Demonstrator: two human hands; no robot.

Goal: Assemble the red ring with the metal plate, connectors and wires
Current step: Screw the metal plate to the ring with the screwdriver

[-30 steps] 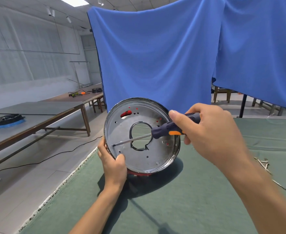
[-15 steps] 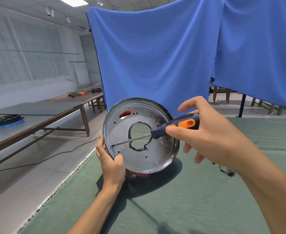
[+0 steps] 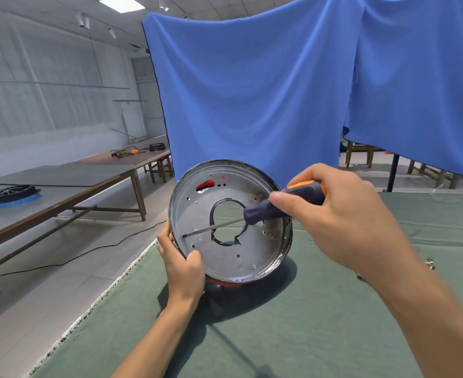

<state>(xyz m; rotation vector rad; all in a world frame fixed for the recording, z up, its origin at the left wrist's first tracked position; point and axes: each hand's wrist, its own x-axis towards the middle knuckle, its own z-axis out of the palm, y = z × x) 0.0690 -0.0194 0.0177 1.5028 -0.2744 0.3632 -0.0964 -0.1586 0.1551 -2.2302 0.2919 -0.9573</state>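
Far left: a long side table stands by the wall, with a black and blue round thing on it at about 9 o'clock from the plate.
Floor: a black cable runs over the grey floor below that table.
Left hand: the left hand holds the plate at its rim, at about 7 o'clock. Its thumb lies on the plate's face and its fingers curl round behind the rim.
Plate: the metal plate stands tilted up on its edge on the green tabletop. It is round and shiny, with small holes and one big hole in the middle.
Red ring: the red ring sits behind the plate. A bit of red peeks out under the plate at 6 o'clock, and more red shows through a slot at about 11 o'clock.
Screwdriver: the screwdriver has a dark handle with orange on it. Its thin metal shaft goes across the plate's big hole, and the tip touches the plate near the rim at about 8 o'clock.
Right hand: the right hand grips the screwdriver handle at about 3 o'clock from the plate, with thumb and fingers wrapped round it.
Behind: a big blue cloth hangs at 12 o'clock.
Far right: some small metal bits lie on the tabletop past the right arm. They are too small to tell apart.
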